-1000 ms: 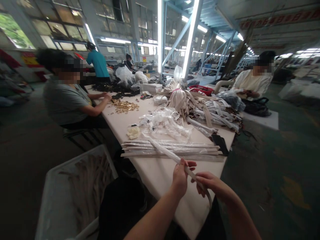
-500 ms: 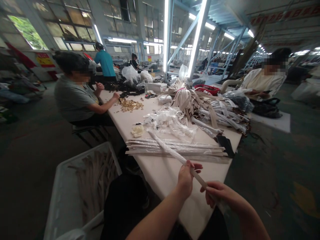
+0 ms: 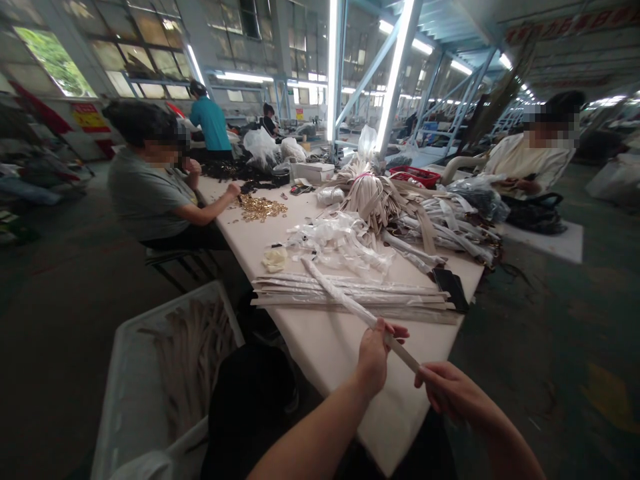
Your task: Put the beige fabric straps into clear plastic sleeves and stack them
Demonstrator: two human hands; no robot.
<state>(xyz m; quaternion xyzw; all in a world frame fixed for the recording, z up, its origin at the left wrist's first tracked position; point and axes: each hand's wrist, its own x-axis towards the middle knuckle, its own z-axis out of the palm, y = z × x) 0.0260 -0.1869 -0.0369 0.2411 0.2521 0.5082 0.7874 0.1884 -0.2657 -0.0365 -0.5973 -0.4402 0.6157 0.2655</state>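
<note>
A long beige strap (image 3: 406, 357), its far part wrapped in white plastic film (image 3: 340, 295), slants from the table's middle down toward me. My left hand (image 3: 376, 350) is closed around it where the wrapped part meets the bare part. Nearer to me, my right hand (image 3: 445, 387) pinches the bare end between thumb and fingers. Beneath the wrapped part lies a row of similar film-wrapped straps (image 3: 280, 291) across the table. Just beyond them is a heap of crumpled clear plastic sleeves (image 3: 345, 243).
A white bin (image 3: 113, 373) of loose straps stands at my left. A large strap bundle (image 3: 373, 197), a black flat object (image 3: 450, 288) and a pile of gold metal pieces (image 3: 263, 208) lie on the table (image 3: 320, 350). Co-workers sit left (image 3: 145, 193) and right (image 3: 530, 157).
The strap has shifted slightly toward me and to the right. My right hand has moved a little right, leaving more bare strap showing between my hands.
</note>
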